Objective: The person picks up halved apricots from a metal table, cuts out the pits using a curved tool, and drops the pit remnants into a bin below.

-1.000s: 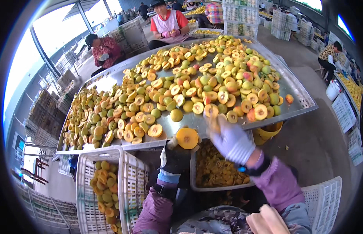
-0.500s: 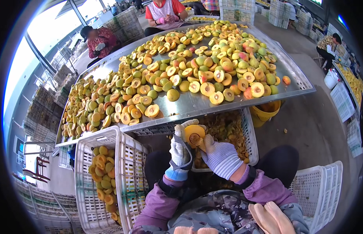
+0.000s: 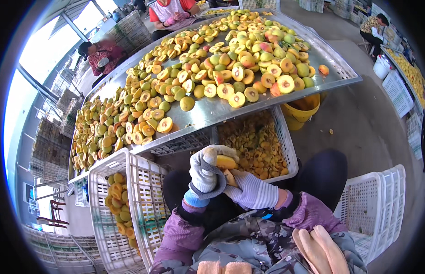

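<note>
My left hand (image 3: 204, 171), in a worn white glove, grips a yellow peach half (image 3: 225, 161) close to my lap. My right hand (image 3: 251, 192), also gloved in white, presses against the fruit from the right and below; whether it holds a tool is hidden. Both hands hover over the near edge of a white crate (image 3: 285, 146) filled with peach scraps and pits. Ahead lies a long metal table (image 3: 212, 112) covered with several halved and whole peaches (image 3: 231, 73).
A white crate (image 3: 141, 192) with several peach halves stands at my left, and another white crate (image 3: 381, 205) at my right. A yellow bucket (image 3: 304, 109) sits under the table's right end. Other people work at the far side and far right.
Both hands have drawn back from the table edge toward my lap, bringing the peach half along. My right hand has closed in onto the fruit.
</note>
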### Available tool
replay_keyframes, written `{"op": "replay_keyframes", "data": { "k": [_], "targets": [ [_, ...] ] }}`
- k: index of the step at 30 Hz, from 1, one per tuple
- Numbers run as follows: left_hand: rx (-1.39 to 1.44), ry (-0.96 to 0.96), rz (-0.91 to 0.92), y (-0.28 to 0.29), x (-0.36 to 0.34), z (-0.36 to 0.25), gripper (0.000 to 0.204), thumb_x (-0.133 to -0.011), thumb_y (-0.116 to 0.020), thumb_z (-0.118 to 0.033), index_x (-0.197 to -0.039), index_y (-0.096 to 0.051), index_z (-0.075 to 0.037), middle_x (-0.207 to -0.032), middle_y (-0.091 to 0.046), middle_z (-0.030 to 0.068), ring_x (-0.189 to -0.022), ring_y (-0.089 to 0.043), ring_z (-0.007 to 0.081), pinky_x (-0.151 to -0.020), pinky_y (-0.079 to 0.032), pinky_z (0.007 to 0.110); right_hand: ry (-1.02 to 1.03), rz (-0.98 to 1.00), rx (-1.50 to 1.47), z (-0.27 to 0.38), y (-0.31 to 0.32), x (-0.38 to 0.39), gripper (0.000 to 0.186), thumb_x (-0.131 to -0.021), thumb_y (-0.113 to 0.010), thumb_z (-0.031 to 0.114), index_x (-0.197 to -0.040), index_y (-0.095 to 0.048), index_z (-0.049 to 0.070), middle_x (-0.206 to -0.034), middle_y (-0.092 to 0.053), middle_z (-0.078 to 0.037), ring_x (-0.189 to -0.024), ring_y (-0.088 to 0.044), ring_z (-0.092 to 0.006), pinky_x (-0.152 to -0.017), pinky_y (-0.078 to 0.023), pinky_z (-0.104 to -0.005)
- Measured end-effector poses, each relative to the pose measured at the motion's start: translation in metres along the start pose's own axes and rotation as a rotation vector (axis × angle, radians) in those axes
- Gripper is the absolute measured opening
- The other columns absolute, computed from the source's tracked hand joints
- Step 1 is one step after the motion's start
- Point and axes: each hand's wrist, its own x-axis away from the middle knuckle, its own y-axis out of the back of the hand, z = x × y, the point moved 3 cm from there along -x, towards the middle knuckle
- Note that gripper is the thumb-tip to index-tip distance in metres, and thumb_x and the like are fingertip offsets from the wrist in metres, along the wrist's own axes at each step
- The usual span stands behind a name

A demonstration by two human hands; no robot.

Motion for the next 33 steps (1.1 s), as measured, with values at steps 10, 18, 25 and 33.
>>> {"op": "replay_keyframes", "data": {
  "k": [10,18,25,33],
  "targets": [
    [-0.285,-0.401,-0.483,0.061,0.004,-0.012,0.045,-0.097,-0.049,-0.034,-0.118,-0.055,0.005,-0.094,-0.068,0.0146,-0.084,-0.065,0.0193,-0.076,-0.053,0.032,-0.957,0.012,-1.255,-0.036,0.015,0.028,0.023,-0.092,-0.056,0.027,-0.080,-0.050,0.009,-0.057,-0.047,0.000,-0.042,-0.045,-0.0099,-0.039,-0.038,-0.0240],
    [-2.045,0.312,-1.131,0.134,0.033,-0.153,0.039,-0.084,-0.059,-0.024,-0.123,-0.058,-0.016,-0.100,-0.066,0.0185,-0.078,-0.065,0.0339,-0.071,-0.051,0.044,-1.317,-0.323,-1.209,-0.120,0.008,0.055,0.020,-0.090,-0.058,0.027,-0.081,-0.050,0.010,-0.061,-0.049,0.002,-0.043,-0.047,-0.0104,-0.039,-0.039,-0.0276],
    [-1.581,0.144,0.026,0.012,-0.182,0.021,0.053,-0.075,-0.060,-0.021,-0.127,-0.053,-0.015,-0.110,-0.063,0.0161,-0.103,-0.059,0.0367,-0.088,-0.046,0.042,-1.227,-0.444,-1.155,-0.128,0.033,0.059,0.024,-0.089,-0.061,0.029,-0.083,-0.051,0.008,-0.061,-0.050,0.000,-0.044,-0.049,-0.0120,-0.040,-0.044,-0.0298],
    [-1.606,0.229,0.348,0.001,-0.228,0.081,0.055,-0.068,-0.074,-0.025,-0.116,-0.057,-0.007,-0.105,-0.062,0.0168,-0.092,-0.062,0.0329,-0.078,-0.051,0.040,-1.106,-0.445,-0.955,-0.117,0.041,0.049,0.028,-0.088,-0.061,0.030,-0.083,-0.052,0.005,-0.060,-0.053,-0.007,-0.042,-0.053,-0.0176,-0.040,-0.047,-0.0335]
  ]
}}
